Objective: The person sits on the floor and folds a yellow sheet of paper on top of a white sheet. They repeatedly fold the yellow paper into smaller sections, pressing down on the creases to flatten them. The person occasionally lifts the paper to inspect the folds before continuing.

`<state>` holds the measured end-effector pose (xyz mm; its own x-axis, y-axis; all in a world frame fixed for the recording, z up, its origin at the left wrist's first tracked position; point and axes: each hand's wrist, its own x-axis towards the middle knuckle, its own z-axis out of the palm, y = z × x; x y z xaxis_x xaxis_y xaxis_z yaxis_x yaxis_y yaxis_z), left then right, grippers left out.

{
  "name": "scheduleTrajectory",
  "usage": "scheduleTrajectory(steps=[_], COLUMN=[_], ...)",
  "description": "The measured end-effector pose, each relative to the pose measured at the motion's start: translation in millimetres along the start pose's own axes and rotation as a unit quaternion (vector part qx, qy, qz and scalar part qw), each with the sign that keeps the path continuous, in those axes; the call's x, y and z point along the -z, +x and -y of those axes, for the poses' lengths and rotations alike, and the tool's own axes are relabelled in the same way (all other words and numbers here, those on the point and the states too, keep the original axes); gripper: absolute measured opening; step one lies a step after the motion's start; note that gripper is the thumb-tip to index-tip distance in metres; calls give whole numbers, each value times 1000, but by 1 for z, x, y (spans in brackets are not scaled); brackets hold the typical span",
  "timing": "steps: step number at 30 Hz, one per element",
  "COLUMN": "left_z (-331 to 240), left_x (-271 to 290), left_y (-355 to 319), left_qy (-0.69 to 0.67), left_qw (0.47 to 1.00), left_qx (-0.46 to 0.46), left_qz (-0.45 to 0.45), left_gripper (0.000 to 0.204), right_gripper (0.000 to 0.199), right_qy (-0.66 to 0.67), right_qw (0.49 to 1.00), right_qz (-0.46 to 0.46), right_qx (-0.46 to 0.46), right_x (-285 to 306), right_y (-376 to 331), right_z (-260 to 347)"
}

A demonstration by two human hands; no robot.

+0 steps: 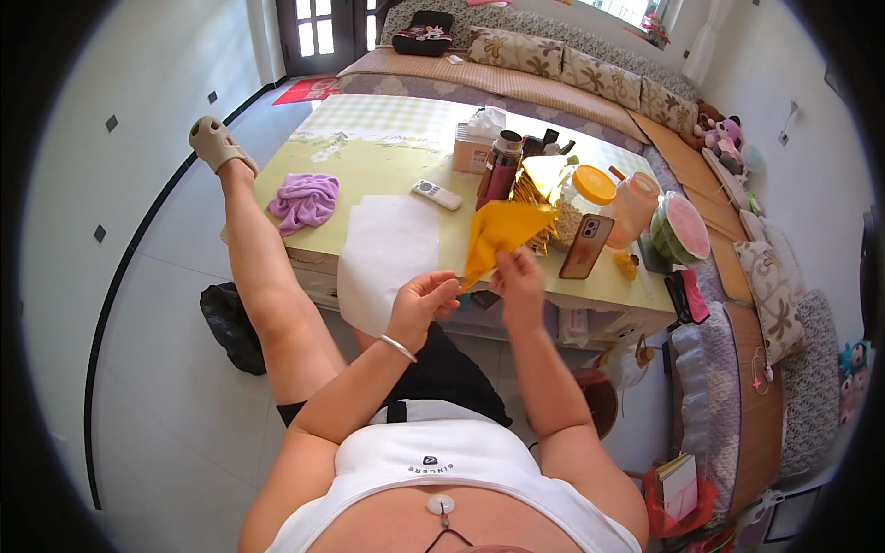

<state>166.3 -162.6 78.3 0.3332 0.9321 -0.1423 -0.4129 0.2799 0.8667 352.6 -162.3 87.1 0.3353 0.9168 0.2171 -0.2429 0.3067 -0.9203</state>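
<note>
Both hands raised over the near table point(406, 161) edge, pinched on one yellow sheet point(502, 235). Left hand point(424, 300) at about 7 o'clock of the sheet, fingers curled, thumb and fingertips closed on its lower corner; silver bangle point(398, 347) on that wrist. Right hand point(521, 281) just beside, at 6 o'clock of the sheet, fingers clamped on the bottom edge; the two hands near each other but not touching. Sheet itself bright orange-yellow, thin, matte, folded into a rough triangle with a crisp diagonal crease, broad end up at 1 o'clock, narrow tip down toward the left hand; held in the air, clear of the tabletop. Behind it, at 12 o'clock, a shiny gold foil sheet point(544, 175) and a bundle of thin sticks point(535, 217), partly hidden. White paper point(387, 253) lying flat on the table at 9 o'clock of the hands, drooping over the edge. Purple cloth point(304, 200) further at 10 o'clock, white remote point(437, 194) at 11 o'clock, maroon flask point(499, 169) at 12. Phone point(586, 245) propped upright at 3 o'clock of the sheet, orange-lidded jar point(585, 203) behind it, cut watermelon point(680, 229) well right. Left leg point(263, 267) stretched up at 9 o'clock, foot in a beige sandal point(216, 143) by the table corner.
</note>
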Motion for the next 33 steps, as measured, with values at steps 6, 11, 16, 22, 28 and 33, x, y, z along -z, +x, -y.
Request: scheduleTrajectory(steps=[6, 11, 16, 22, 28, 33], left_z=[7, 11, 13, 24, 41, 34], left_x=[102, 152, 174, 191, 231, 215], left_y=[13, 10, -4, 16, 44, 36], left_qy=[446, 515, 597, 374, 109, 96], left_qw=[841, 798, 755, 878, 963, 942], left_qx=[-234, -179, -123, -14, 17, -75], left_qz=[-195, -256, -243, -298, -246, -313], left_gripper=[57, 63, 70, 81, 46, 44], right_gripper=[34, 38, 43, 39, 55, 47], right_qy=[-323, -563, -750, -661, -551, -527], right_qw=[932, 824, 649, 644, 563, 608], right_qz=[-81, -57, -112, 217, 482, 460], right_qx=[144, 20, 65, 319, 384, 376], right_x=[54, 97, 27, -19, -38, -34], right_y=[144, 246, 205, 116, 14, 13], right_z=[82, 68, 81, 46, -53, -96])
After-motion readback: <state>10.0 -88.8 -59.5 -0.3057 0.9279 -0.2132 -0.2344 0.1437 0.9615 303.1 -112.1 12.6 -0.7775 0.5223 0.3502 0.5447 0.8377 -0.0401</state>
